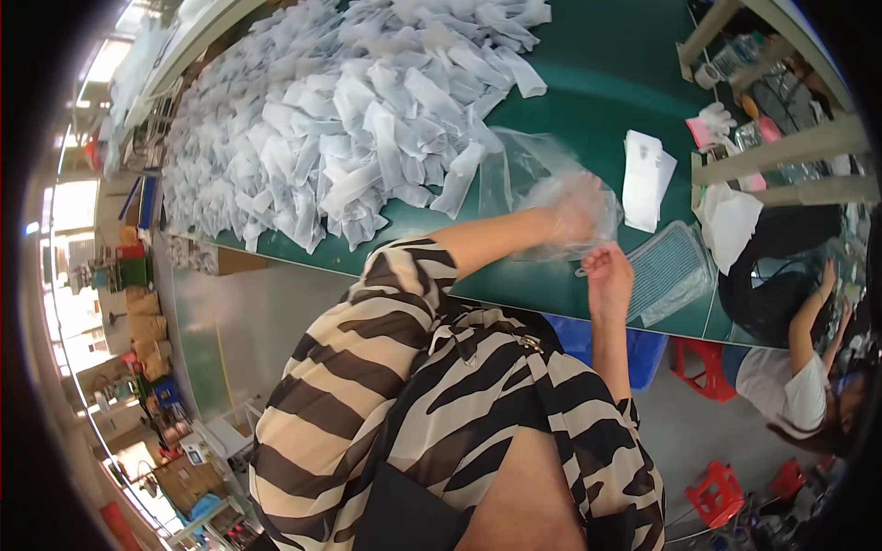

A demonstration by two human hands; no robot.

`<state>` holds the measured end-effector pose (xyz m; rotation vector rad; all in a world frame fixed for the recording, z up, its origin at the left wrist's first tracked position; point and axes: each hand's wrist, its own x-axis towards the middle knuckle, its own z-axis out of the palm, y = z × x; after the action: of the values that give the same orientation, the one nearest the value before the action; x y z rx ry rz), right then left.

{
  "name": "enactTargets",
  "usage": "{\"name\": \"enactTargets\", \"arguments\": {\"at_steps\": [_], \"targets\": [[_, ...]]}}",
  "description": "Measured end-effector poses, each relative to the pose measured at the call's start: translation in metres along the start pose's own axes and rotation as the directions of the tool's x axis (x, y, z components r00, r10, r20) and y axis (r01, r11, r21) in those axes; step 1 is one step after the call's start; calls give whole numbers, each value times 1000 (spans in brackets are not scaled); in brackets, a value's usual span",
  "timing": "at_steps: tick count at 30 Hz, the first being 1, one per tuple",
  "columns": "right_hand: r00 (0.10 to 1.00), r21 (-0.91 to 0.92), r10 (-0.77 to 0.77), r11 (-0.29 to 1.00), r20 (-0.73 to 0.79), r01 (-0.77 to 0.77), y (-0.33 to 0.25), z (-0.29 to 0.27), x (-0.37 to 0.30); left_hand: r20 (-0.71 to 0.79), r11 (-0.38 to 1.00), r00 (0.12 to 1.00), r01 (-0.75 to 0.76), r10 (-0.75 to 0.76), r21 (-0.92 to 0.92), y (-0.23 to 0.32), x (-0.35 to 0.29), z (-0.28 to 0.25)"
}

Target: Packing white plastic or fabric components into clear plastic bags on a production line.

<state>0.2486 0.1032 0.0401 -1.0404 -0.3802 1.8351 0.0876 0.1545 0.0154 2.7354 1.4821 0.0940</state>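
- Pinching the near edge of a clear plastic bag (524, 165) with the right hand's (608, 274) fingers.
- Overlapping it with the blurred left hand (576, 209); cannot tell whether clenched or released.
- Holding it over the green desk (606, 83), near heaped white pieces (367, 119).

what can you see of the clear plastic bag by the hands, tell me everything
The clear plastic bag looks thin, filmy and crumpled, over the green tabletop, right of the pale heap. The left hand, blurred, is at it, inside or behind unclear. The right hand is by its near edge; contact is uncertain.
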Motion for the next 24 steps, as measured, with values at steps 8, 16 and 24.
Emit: {"name": "enactTargets", "arguments": {"at_steps": [8,16,24], "targets": [[689,-707,467,701,555,94,5,38,-67,496,-161,839,469,-224,-868,-31,-204,-105],[491,-495,-65,-155,868,855,138,155,24,-250,636,585,696,-772,-334,-72,-260,-17],[541,-423,158,-461,826,780,159,121,41,-248,810,780,498,-575,-311,-50,-304,-10]]}}
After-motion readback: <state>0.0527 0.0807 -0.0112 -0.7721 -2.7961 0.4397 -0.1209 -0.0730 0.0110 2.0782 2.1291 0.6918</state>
